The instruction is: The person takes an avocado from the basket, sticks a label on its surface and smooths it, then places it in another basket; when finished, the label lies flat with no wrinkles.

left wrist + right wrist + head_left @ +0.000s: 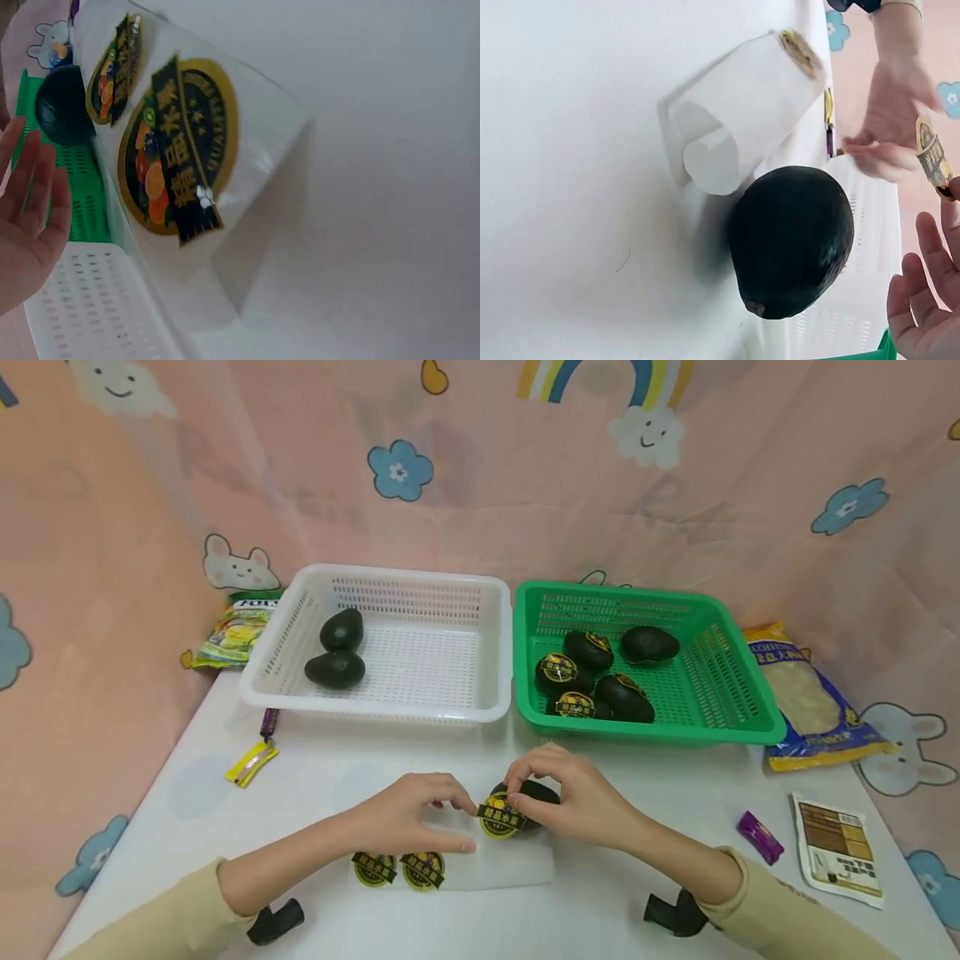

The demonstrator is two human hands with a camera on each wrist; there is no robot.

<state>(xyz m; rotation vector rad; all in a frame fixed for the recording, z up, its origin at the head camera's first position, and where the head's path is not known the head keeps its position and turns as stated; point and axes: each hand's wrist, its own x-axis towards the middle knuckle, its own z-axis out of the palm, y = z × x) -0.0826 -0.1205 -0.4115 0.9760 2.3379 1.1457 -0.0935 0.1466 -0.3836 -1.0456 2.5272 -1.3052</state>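
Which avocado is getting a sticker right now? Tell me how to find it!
Find the white basket and the green basket at the back of the table. In front of them, near the table's front edge, two hands meet over one dark avocado. It is the only avocado lying outside a basket, and the right hand is holding a round yellow-and-black sticker against it.

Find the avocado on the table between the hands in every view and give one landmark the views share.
Head: avocado low centre, behind the sticker the right hand pinches.
Left wrist: dark avocado upper left, above the green basket.
Right wrist: avocado centre.
Shared landmark: white basket.
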